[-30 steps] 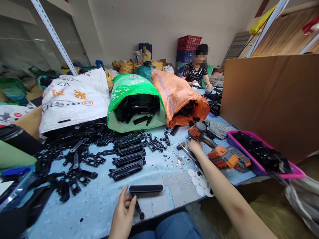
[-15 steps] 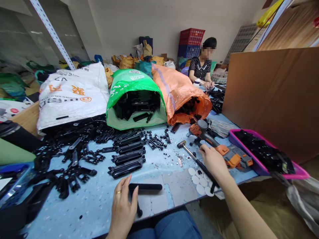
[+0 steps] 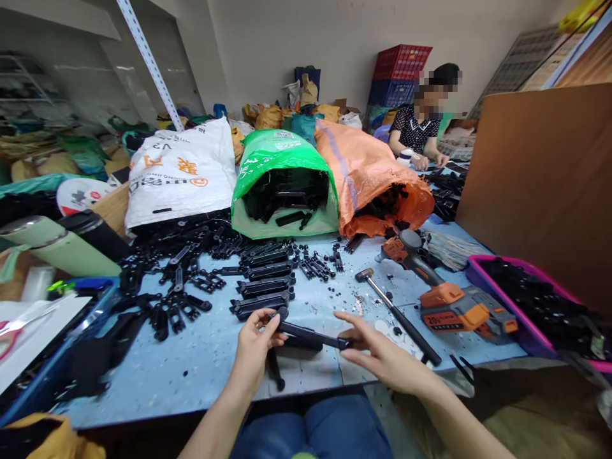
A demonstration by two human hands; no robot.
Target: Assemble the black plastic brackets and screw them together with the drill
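Observation:
My left hand [image 3: 257, 341] pinches one end of a long black plastic arm [image 3: 313, 334], raised a little over the table edge. At its other end is my right hand [image 3: 377, 352], the thumb and a finger on either side of the tip and the index finger stretched out above. Just beneath lies another black bar [image 3: 308, 345], partly covered, with a thin black rod [image 3: 276, 373] pointing toward me. Beyond my left hand, several similar black arms [image 3: 265, 285] lie in a row. A hammer [image 3: 389, 306] rests right of my right hand.
An orange-and-grey cordless power tool [image 3: 447, 299] lies near a pink tray [image 3: 530, 280] of black parts. Behind stand white [image 3: 186, 172], green [image 3: 287, 153] and orange [image 3: 363, 166] sacks. A co-worker [image 3: 418, 131] sits at the back right; a cardboard panel [image 3: 545, 172] stands nearer.
My left hand has lifted a black arm off the table. My right hand has moved left from beside the hammer to the arm's far end. The view has swung left.

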